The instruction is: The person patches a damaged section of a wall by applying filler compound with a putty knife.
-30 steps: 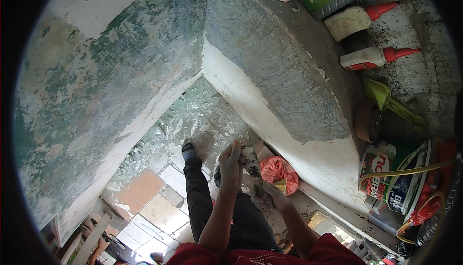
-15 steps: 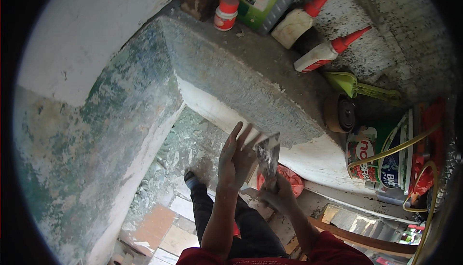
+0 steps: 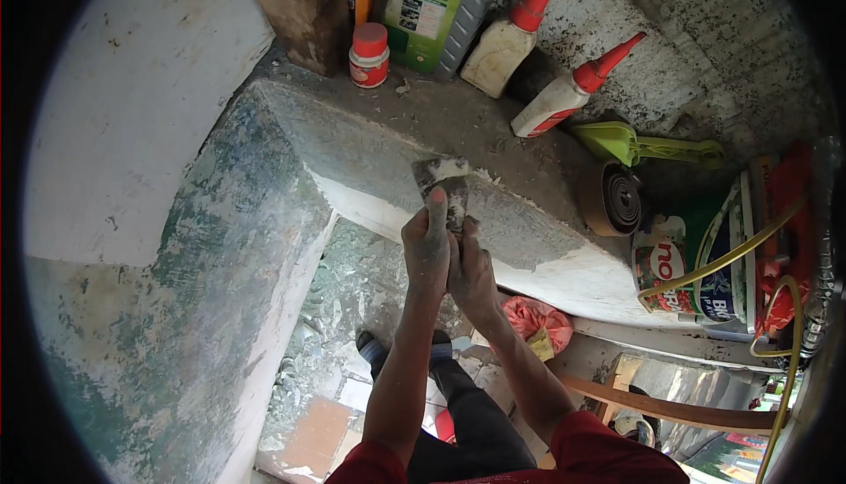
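Note:
A putty knife point(image 3: 452, 191) with a wide, stained blade points away from me, its blade at the upper edge of the scraped wall point(image 3: 379, 149) below the ledge. My right hand point(image 3: 473, 274) is closed round its handle, which the fingers mostly hide. My left hand point(image 3: 426, 250) is closed against it from the left, thumb laid along the lower blade. Grey-green patches and bare white plaster show on this wall and on the left wall point(image 3: 211, 237).
On the ledge point(image 3: 423, 114) stand a red-capped small bottle point(image 3: 369, 56), a jug point(image 3: 427, 12), two red-nozzled bottles point(image 3: 502, 56) point(image 3: 555, 107), a green scoop point(image 3: 612, 140), a brown roll point(image 3: 610, 199) and a paint bucket point(image 3: 687, 268). Below lie a red plastic bag point(image 3: 533, 316) and floor debris point(image 3: 304, 352).
Both hands have moved up and forward with the putty knife, to the ledge's edge. My left hand, spread before, has closed on the knife. The view has shifted and my feet stand differently.

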A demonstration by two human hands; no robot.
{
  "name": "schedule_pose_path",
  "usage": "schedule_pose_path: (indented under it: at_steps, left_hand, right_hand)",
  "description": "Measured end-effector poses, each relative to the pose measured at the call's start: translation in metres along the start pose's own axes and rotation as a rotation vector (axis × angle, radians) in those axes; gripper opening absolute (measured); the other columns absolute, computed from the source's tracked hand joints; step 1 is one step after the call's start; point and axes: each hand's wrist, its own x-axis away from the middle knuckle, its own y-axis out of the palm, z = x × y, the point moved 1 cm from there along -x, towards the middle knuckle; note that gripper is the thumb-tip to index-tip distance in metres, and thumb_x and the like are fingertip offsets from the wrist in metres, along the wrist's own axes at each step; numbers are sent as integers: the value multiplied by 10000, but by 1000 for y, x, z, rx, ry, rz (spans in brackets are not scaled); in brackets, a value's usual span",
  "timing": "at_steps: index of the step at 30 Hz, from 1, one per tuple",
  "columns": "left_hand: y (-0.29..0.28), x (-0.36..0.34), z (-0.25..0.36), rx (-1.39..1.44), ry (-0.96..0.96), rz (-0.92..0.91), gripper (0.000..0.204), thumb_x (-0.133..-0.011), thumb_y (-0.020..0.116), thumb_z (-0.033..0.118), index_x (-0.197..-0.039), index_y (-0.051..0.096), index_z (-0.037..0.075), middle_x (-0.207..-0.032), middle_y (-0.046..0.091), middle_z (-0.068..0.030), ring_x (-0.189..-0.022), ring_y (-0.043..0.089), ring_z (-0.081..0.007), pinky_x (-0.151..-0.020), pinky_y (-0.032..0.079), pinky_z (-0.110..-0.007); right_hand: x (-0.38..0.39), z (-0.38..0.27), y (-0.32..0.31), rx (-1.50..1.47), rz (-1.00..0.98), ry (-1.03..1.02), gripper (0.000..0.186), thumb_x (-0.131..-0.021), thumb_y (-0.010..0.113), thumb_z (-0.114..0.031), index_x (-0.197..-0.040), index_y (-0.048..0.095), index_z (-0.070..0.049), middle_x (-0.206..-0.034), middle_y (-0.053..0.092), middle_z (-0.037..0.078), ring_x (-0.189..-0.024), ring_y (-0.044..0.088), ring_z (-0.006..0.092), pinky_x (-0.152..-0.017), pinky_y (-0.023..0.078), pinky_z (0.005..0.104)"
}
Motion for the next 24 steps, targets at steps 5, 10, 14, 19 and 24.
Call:
schedule_pose_path:
  at_steps: [5, 10, 14, 19, 24]
  left_hand:
    - [-37, 18, -73, 244, -205, 270, 463, -903, 489, 439, -831, 606, -3, -718, 549, 9, -609, 479, -62, -509, 389, -228]
    - [-1, 46, 0, 72, 194, 69, 449, -922, 459, 419, -841, 599, 0, -735, 556, 9, -617, 471, -52, -529, 383, -210]
    - [13, 9, 19, -34, -23, -34, 472, -912, 463, 445, -787, 583, 6, -724, 561, -12, -608, 480, -62, -525, 390, -216]
    - [-51, 18, -74, 134, -408, 146, 547, -865, 503, 506, -977, 573, -25, -780, 578, -55, -660, 578, -134, -544, 477, -274]
    - [-29, 49, -55, 161, -59, 78, 455, -920, 445, 425, -955, 590, -5, -805, 602, -60, -675, 579, -119, -602, 488, -242]
  right_hand:
    - [59, 67, 35, 168, -206, -106, 413, -876, 502, -214, -1196, 377, 15, -819, 569, 301, -632, 568, 461, -570, 450, 532]
    - [27, -10, -16, 274, -58, -163, 372, -867, 514, -164, -1154, 353, 10, -616, 562, 218, -598, 566, 448, -500, 442, 474]
    - [-1, -28, -15, 34, -39, 39, 310, -884, 477, -127, -1141, 365, 5, -712, 566, 262, -663, 556, 469, -509, 445, 462]
    - [56, 47, 24, 141, -311, 30, 336, -883, 470, -124, -1176, 362, 1, -798, 570, 267, -680, 547, 480, -570, 450, 506]
    - [57, 16, 2, 165, -139, -215, 386, -861, 504, -106, -1193, 348, 14, -802, 579, 250, -663, 570, 456, -605, 460, 513]
